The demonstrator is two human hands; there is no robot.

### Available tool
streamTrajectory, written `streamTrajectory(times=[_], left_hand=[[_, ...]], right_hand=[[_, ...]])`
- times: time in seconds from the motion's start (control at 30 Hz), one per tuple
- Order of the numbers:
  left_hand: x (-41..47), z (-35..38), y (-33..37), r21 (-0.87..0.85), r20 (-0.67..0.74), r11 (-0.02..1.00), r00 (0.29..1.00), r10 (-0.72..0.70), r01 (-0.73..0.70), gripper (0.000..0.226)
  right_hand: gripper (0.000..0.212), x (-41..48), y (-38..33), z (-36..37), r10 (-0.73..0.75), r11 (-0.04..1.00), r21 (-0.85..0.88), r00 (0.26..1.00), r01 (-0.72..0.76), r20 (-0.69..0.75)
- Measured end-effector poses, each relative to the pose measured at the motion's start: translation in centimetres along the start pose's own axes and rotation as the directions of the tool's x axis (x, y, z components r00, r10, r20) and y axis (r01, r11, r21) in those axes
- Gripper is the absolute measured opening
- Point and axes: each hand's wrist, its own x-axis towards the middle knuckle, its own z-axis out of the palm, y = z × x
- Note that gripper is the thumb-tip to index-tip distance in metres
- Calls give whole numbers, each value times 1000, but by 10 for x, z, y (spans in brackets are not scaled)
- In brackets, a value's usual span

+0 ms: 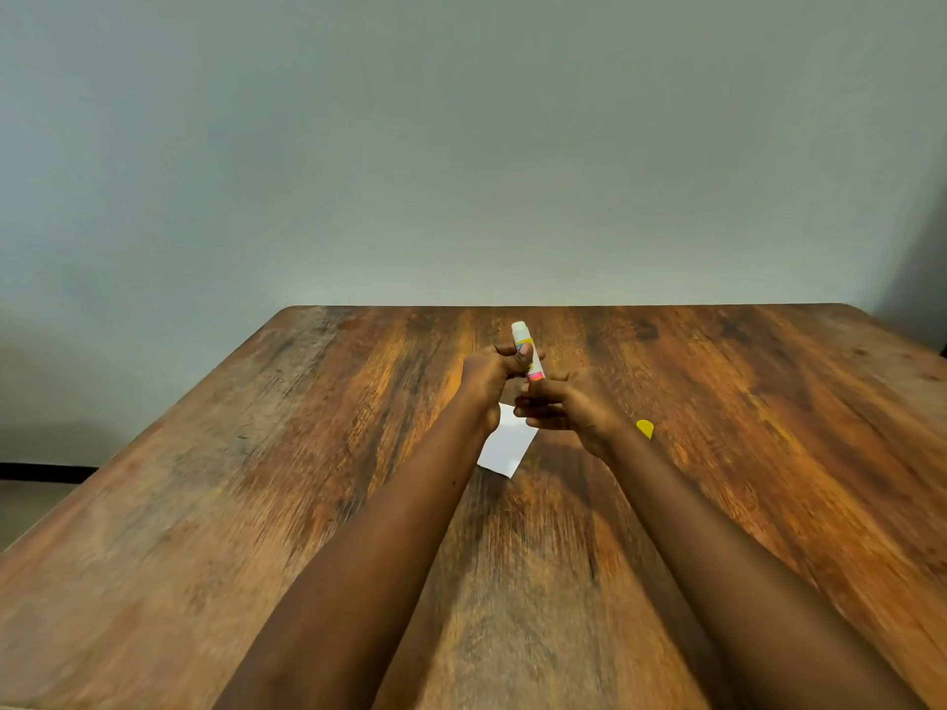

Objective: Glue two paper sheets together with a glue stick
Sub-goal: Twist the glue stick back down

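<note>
Frame centre, left to right: I am watching the left grip [489, 374] clamping the uncapped glue stick [528, 351] upright and the right grip [574, 407] pinching its base. Light, rigid, slick tube, so I am favouring mid-barrel. Paper sheet [507, 445] is lying beneath on the counter [307, 453], yellow cap [645, 428] rightward.

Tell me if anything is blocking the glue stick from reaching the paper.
Nothing visible does. The left hand and right hand hold the glue stick above the paper; its yellow cap lies on the table to the right. The bare tip points upward.
</note>
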Motion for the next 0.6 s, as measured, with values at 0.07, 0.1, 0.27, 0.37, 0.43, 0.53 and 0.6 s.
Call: streamTrajectory(times=[0.07,0.1,0.27,0.37,0.43,0.53,0.6], left_hand=[[-1,2,-1,-14,-19,1000,1000,5,-5,8],[-2,3,-1,-29,-25,1000,1000,9,-10,15],[-4,11,0,-21,-38,1000,999,2,-3,27],[-2,9,4,-3,-37,1000,999,0,-1,26],[-1,5,6,-12,-38,1000,999,13,-13,24],[2,1,3,62,-68,998,997,29,-25,29],[1,1,1,63,-80,998,996,24,-19,33]], right_hand=[[20,2,2,3,-68,980,-194,991,44,-118],[22,3,2,5,-110,956,-289,977,54,-181],[31,3,4,18,-201,925,-373,928,74,-314],[41,4,5,14,-91,977,-210,977,49,-194],[27,3,4,9,-40,992,-119,996,31,-80],[27,3,4,2,-9,1000,-12,1000,9,-5],[28,4,4,1,-12,1000,21,1000,12,-20]])
